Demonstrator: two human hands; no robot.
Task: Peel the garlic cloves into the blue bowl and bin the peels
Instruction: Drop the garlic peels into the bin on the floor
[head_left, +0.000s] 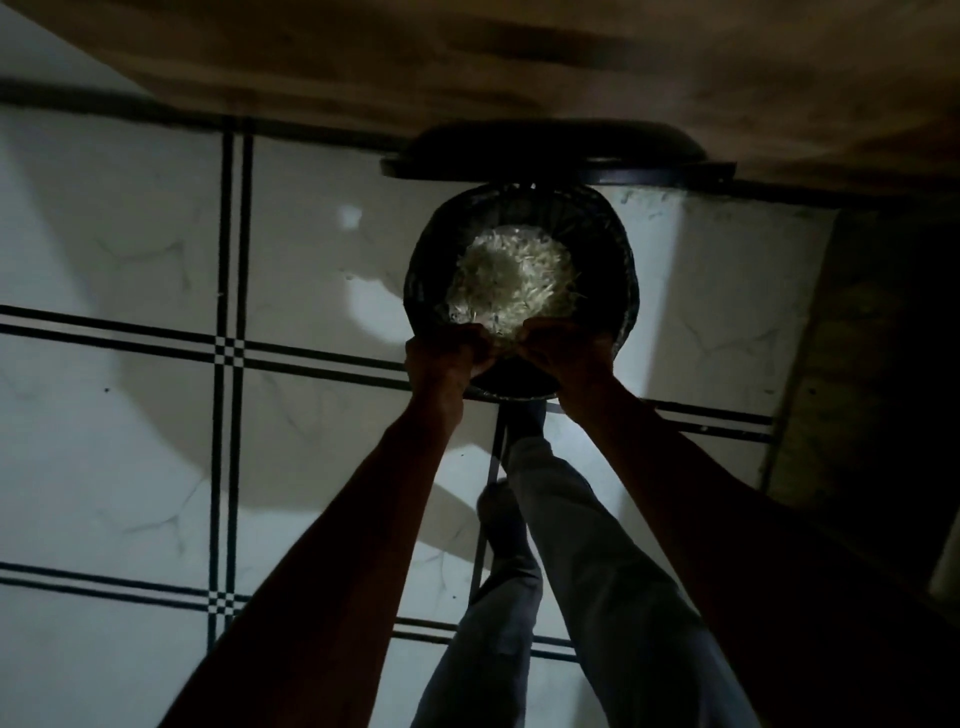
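Note:
A black round bin (626, 260) stands open on the tiled floor, its lid (545, 148) tipped up against the wall behind. A pale heap of garlic peels (514, 280) fills its inside. My left hand (449, 358) and my right hand (569, 353) hover side by side over the bin's near rim, fingers curled inward toward each other. A few pale peels show in the gap between them. The light is too dim to tell whether either hand holds anything. No blue bowl or garlic cloves are in view.
My foot (524, 421) is at the bin's base, where a pedal would be; the other foot (501, 514) is behind it. White floor tiles (130, 441) with dark lines spread to the left. A brown wall (519, 57) runs behind and a dark cabinet side (857, 338) stands at right.

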